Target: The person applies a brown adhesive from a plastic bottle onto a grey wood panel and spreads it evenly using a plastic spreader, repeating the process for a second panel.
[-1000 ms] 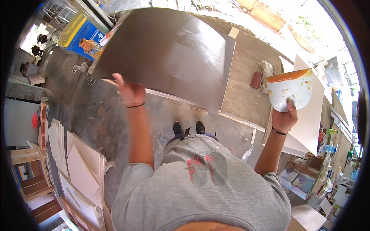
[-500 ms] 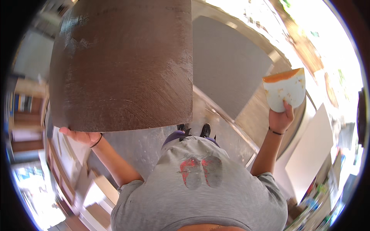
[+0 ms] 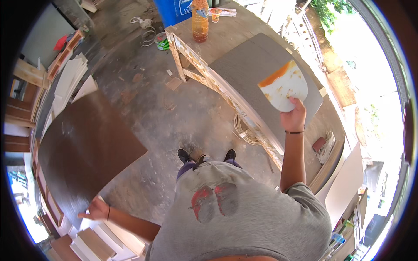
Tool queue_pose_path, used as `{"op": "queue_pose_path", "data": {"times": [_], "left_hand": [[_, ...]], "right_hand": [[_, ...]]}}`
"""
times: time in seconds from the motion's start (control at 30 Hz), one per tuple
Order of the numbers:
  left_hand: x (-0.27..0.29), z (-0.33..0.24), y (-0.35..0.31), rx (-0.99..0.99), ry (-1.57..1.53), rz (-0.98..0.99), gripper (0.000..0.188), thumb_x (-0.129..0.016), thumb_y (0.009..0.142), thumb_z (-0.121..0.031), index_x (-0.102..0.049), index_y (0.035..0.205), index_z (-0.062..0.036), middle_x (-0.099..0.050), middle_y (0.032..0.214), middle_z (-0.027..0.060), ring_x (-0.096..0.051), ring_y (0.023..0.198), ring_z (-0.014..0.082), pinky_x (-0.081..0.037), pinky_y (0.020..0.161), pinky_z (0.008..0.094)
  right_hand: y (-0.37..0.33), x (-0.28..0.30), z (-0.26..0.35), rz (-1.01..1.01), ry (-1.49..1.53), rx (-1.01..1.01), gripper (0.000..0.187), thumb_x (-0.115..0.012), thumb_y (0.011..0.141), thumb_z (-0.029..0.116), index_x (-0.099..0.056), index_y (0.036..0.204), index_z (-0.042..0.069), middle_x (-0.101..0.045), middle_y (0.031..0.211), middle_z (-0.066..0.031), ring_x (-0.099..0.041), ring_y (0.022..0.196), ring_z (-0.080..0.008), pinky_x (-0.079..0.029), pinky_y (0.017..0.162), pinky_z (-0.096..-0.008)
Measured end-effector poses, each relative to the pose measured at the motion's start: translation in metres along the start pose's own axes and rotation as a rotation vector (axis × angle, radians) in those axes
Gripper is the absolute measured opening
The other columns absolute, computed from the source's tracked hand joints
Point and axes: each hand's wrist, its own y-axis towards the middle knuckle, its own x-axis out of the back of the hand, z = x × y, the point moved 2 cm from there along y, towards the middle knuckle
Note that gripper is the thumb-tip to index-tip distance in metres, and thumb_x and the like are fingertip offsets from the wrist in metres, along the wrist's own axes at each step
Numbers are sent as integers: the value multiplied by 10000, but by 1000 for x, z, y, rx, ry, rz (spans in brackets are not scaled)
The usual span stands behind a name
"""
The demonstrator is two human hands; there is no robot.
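Note:
My right hand (image 3: 294, 114) is raised over the worktable, thumb and fingers pinching a white flexible spreader (image 3: 287, 89). Orange glue coats the spreader's far edge, and smears of it dot the white face. Under that hand a flat grey-brown board (image 3: 248, 56) lies on the worktable (image 3: 185, 28). At the left, a large dark brown board (image 3: 91, 143) hangs tilted over the floor. My left hand (image 3: 96, 209) grips its near edge at the lower corner, with the fingers partly hidden by the board.
A bottle of orange glue (image 3: 200, 24) and a small cup (image 3: 215, 15) stand at the table's far end. Coiled cable (image 3: 246, 132) lies by the table's side. White offcuts (image 3: 69, 82) and stacked boards (image 3: 93, 243) line the left. A green tub (image 3: 161, 41) sits on the floor.
The brown board has swung from in front of me down to the left, along with my left hand. My right hand has shifted left over the table, still holding the spreader.

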Motion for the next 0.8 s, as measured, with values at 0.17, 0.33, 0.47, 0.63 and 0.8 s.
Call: {"op": "queue_pose_path", "data": {"times": [0.17,0.33,0.47,0.63,0.8], "left_hand": [[31,-29,40,187,-194,321,474,-659,839,-320,-544,1192,-24,-524,1288,185,-513,1160,335,-436,974,460],[83,-44,102,-35,69,-41,515,-618,854,-395,-551,1187,-8,-558,1240,181,-547,1111,320,-457,935,439],[76,-8,164,-83,105,-64,579,-578,866,-474,-559,1188,7,-594,1190,176,-568,1076,313,-476,895,430],[97,11,229,-180,97,-163,671,-695,790,-434,-483,1276,-22,-532,1269,164,-518,1156,324,-454,966,432],[94,74,284,-331,78,-378,608,-643,826,-451,-501,1210,-2,-528,1237,163,-470,1185,327,-376,1030,496]], "right_hand": [[31,-42,-10,-184,-119,191,449,-514,791,-6,-463,1237,2,-554,1201,-96,-535,1126,-255,-445,951,-405],[85,10,-20,-156,-253,209,387,-531,801,-10,-493,1186,-30,-553,1181,-137,-541,1090,-263,-469,930,-400],[78,32,-16,-177,-766,399,378,-525,827,-7,-466,1195,-68,-516,1219,-190,-517,1104,-290,-461,957,-412],[108,0,-45,-207,-283,302,510,-475,854,9,-335,1337,-71,-403,1343,-226,-401,1242,-373,-383,1047,-495],[142,-3,-58,-185,-486,437,461,-455,847,-17,-369,1293,-97,-415,1312,-242,-421,1207,-368,-422,1011,-472]]}}
